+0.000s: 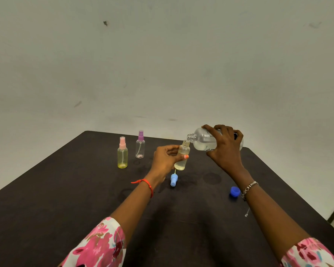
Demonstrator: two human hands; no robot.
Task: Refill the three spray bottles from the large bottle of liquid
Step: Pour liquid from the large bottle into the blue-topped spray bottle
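The left hand [165, 159] is wrapped around a small, clear plastic spray bottle [182, 158] that has no top, with the thumb across its front. The hand holds the small bottle nearly upright, just above the dark desk [66, 199]. A little pale yellowish liquid sits in the bottom of it.

The right hand [227, 149] grips a large, clear plastic bottle [201, 141] from above, fingers curled over its body. This large bottle is tipped almost onto its side, up and to the right of the small bottle. Its open threaded neck meets the small bottle's mouth, and clear liquid lies along its lower side.

A red thread [147, 183] circles the left wrist and a silver chain bracelet [249, 187] the right. Both arms come out of pink floral sleeves [102, 245].

A light blue spray pump top [174, 180] lies on its side on the desk, just below the small bottle and nearer the viewer. A round, dark blue screw cap [235, 191] rests on the desk well to the right of the small bottle and nearer the viewer.

To the left of the small bottle stand two capped spray bottles, both upright. The closer is clear with a purple top [140, 145]. The farther is yellow-tinted with a pink top [122, 156].

A pale, scuffed wall [162, 64] rises behind the desk.
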